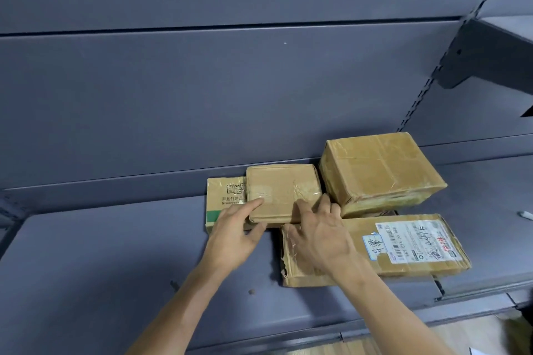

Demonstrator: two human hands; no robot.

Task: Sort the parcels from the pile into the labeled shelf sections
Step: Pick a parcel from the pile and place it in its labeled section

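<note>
Two hands (233, 235) (323, 239), four parcels (284, 190) (223, 196) (380, 170) (409, 242) — one held

Grey metal shelf (115, 253) is carrying 3 cardboard parcels: printed carton (223, 202) sitting back L, tall taped box (380, 167) back R, flat labelled parcel (403, 242) lying front R. Small brown speck (251, 292) is lying nr front.

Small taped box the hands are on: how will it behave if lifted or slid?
Probably rigid: the small taped box holds its boxy cardboard shape. Glossy tape across its top may be slick to grip. It seems to overlap the printed box, so a push could tilt it rather than slide it flat.
</note>
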